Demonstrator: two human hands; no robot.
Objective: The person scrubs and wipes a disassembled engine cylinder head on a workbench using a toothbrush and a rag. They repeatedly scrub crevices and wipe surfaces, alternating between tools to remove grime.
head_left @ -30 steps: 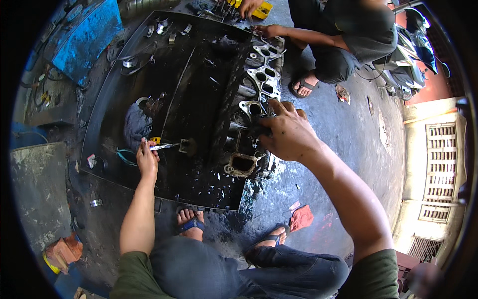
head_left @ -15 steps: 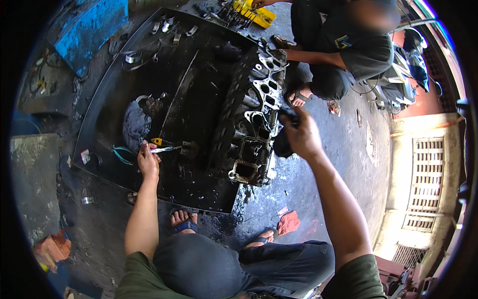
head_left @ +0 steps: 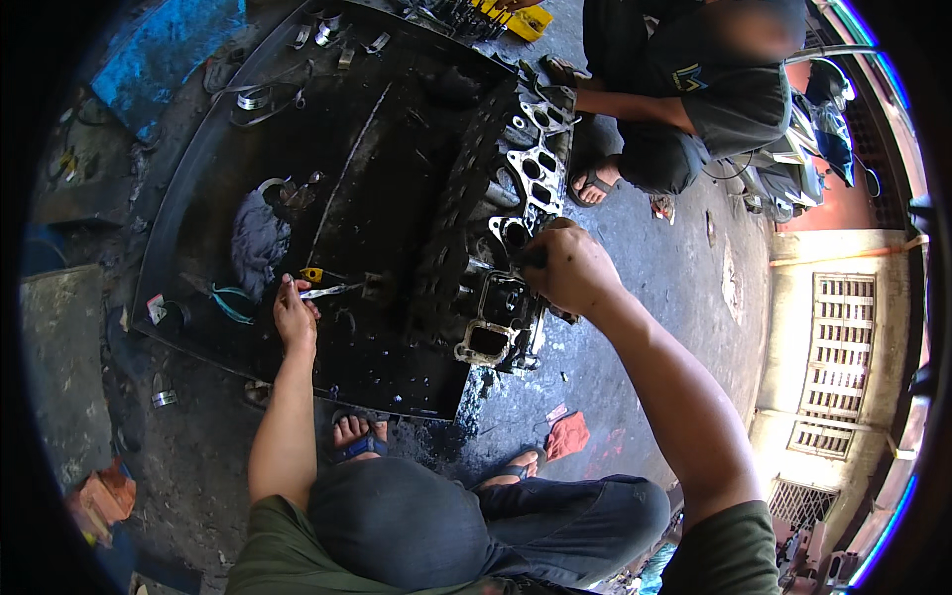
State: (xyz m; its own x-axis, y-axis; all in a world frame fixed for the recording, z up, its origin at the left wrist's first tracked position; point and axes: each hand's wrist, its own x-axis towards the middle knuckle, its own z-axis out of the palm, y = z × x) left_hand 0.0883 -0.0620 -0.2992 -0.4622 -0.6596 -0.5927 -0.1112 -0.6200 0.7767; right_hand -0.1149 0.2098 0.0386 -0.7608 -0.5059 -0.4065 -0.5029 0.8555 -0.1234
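I squat over a big black oily tray (head_left: 198, 198) on the ground. A greasy metal engine head (head_left: 496, 248) with several ports lies along the tray's right edge. My right hand (head_left: 567, 268) is closed on a dark tool or part pressed against the engine head's middle. On the tray floor, my left hand (head_left: 295, 315) pinches a thin shiny metal tool (head_left: 332, 291) that points right toward a small dark part (head_left: 375, 288). A small yellow piece (head_left: 312, 274) lies just above that hand.
A grey rag (head_left: 260, 238) lies on the tray left of centre. Metal clamps (head_left: 322, 35) sit at the tray's far end. Another person (head_left: 684, 89) squats beyond the engine head. A blue sheet (head_left: 164, 55) lies at the far left, a red cloth (head_left: 567, 434) by my foot.
My right hand has come back down from the engine head's right side onto its middle. My left hand has stayed in place with the thin tool.
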